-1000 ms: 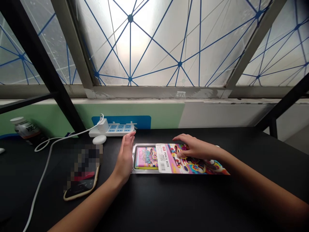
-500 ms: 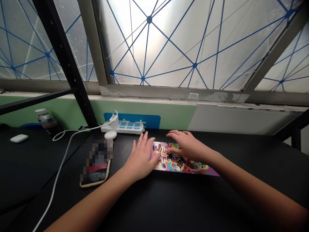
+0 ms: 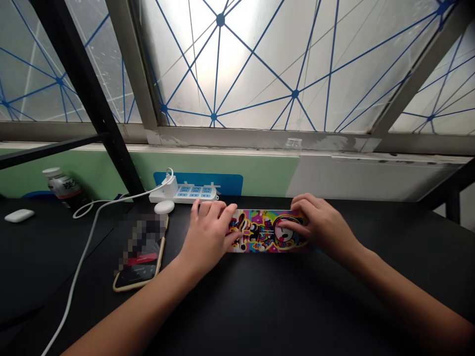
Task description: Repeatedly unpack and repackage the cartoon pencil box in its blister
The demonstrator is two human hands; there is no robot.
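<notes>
A brightly printed pencil box lies flat on the black table, near the back edge. My left hand grips its left end, fingers curled over the top and the thumb on the lid. My right hand grips its right end, with the fingers bent around the far side and a fingertip on the lid. Both ends of the box are hidden under my hands.
A phone lies left of my left hand. Behind it stand a white power strip with a plugged charger and a white cable, and a small white case. A bottle and another white case sit far left.
The clear sleeve and printed card seen a second ago are gone from view; the box is now closed. My hands have moved to its two ends and curled around it.
</notes>
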